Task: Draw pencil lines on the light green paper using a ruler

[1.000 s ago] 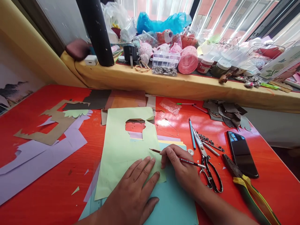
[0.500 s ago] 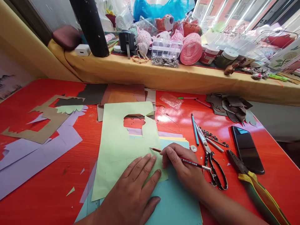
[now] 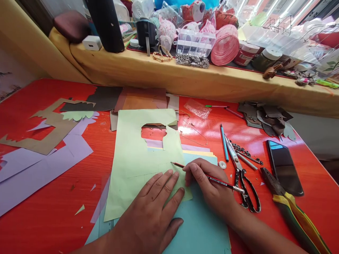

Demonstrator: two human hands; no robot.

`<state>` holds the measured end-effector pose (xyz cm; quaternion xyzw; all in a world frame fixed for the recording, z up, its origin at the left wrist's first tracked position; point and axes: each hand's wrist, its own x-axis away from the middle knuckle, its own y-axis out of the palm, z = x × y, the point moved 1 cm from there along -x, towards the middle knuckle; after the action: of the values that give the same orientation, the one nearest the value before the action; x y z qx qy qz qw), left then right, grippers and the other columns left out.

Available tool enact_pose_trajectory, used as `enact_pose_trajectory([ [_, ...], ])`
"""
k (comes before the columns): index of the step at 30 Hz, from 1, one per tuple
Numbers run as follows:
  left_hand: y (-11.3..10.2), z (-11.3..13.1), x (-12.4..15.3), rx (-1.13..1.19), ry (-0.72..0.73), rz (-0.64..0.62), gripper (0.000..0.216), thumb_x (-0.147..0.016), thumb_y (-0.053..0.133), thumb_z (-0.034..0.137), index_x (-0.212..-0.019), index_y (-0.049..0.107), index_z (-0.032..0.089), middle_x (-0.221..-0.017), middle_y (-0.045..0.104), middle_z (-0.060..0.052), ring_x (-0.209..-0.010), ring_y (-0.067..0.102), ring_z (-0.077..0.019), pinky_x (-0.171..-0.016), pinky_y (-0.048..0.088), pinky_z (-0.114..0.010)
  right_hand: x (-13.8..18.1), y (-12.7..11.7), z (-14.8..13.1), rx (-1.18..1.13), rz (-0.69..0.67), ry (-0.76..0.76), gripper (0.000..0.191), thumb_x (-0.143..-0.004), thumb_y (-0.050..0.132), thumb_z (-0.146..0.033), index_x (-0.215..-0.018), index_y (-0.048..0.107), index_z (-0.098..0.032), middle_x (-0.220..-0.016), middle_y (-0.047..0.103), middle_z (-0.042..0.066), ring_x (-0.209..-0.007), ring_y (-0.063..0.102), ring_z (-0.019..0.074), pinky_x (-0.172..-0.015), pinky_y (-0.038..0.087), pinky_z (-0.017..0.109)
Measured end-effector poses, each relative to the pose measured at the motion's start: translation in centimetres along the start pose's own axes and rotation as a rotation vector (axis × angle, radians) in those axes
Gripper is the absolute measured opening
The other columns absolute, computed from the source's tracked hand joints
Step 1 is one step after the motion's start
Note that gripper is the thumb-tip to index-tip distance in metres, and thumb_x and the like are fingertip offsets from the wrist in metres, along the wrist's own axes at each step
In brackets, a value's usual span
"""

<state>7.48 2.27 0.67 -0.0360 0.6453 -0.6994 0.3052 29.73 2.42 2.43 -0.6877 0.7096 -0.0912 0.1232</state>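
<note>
My left hand point(image 3: 156, 204) lies flat with its fingers stretched over the lower part of a pale green paper sheet point(image 3: 129, 141). A ragged hole is cut in the upper half of that sheet, and faint pencil lines run across its middle. Between the thumb and fingers of my right hand point(image 3: 206, 180) is a red and black pencil point(image 3: 217, 180), its tip at the green paper just beyond my left fingertips. Under the green sheet lies blue paper point(image 3: 201, 218), with yellow and purple edges showing behind it.
Right of my hand lie scissors point(image 3: 238, 169), a blue pen point(image 3: 224, 143), pliers point(image 3: 288, 204) and a phone point(image 3: 286, 167). Purple paper point(image 3: 60, 173) and a brown cut-out sheet point(image 3: 58, 134) spread at left. Dark scraps point(image 3: 267, 116) sit at the back right, below a crowded ledge point(image 3: 132, 72).
The camera view has shifted slightly, so the scene sits a little higher. The pencil tip has barely moved on the paper, and both hands keep their poses.
</note>
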Motion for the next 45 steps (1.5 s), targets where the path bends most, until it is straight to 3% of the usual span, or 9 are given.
enact_pose_trajectory([
  [15, -0.03, -0.04, -0.05, 0.009, 0.0, -0.013, 0.048, -0.114, 0.055, 0.046, -0.15, 0.066, 0.015, -0.163, 0.061, -0.017, -0.158, 0.049, -0.034, -0.127, 0.045, -0.048, -0.06, -0.07, -0.17, 0.054, -0.017, -0.003, 0.037, -0.116, 0.054, -0.04, -0.091, 0.076, -0.024, -0.072, 0.074, 0.001, -0.066, 0.069, 0.0191, -0.064, 0.054, 0.031],
  [23, -0.17, -0.12, -0.19, 0.01, 0.007, -0.005, 0.044, -0.114, 0.054, 0.038, -0.15, 0.065, 0.014, -0.163, 0.061, -0.017, -0.157, 0.05, -0.034, -0.125, 0.046, -0.049, -0.04, -0.08, -0.23, 0.045, -0.02, -0.006, 0.033, -0.115, 0.054, -0.033, -0.09, 0.075, -0.024, -0.073, 0.073, 0.001, -0.067, 0.069, 0.0179, -0.065, 0.054, 0.029],
  [27, -0.26, -0.1, -0.23, 0.012, -0.003, 0.002, 0.046, -0.116, 0.053, 0.044, -0.148, 0.067, 0.015, -0.162, 0.062, -0.016, -0.156, 0.052, -0.0333, -0.125, 0.047, -0.049, 0.06, -0.09, -0.23, 0.031, -0.019, 0.002, 0.033, -0.115, 0.056, -0.034, -0.09, 0.075, -0.024, -0.073, 0.073, 0.0, -0.066, 0.068, 0.0172, -0.065, 0.054, 0.029],
  [35, -0.27, -0.05, -0.35, 0.012, -0.005, 0.012, 0.045, -0.116, 0.051, 0.046, -0.146, 0.068, 0.016, -0.162, 0.062, -0.017, -0.154, 0.055, -0.0335, -0.122, 0.05, -0.049, 0.09, -0.12, 0.06, -0.083, 0.064, 0.002, 0.034, -0.116, 0.057, -0.04, -0.093, 0.077, -0.024, -0.072, 0.072, 0.0, -0.065, 0.07, 0.0177, -0.065, 0.056, 0.029],
  [45, -0.28, -0.02, -0.34, -0.003, 0.0, 0.02, 0.047, -0.117, 0.049, 0.046, -0.146, 0.068, 0.015, -0.161, 0.063, -0.017, -0.153, 0.055, -0.0333, -0.122, 0.048, -0.049, 0.06, -0.11, 0.08, -0.002, 0.002, -0.01, 0.033, -0.116, 0.056, -0.033, -0.093, 0.076, -0.024, -0.073, 0.073, -0.001, -0.067, 0.069, 0.0158, -0.066, 0.055, 0.026],
])
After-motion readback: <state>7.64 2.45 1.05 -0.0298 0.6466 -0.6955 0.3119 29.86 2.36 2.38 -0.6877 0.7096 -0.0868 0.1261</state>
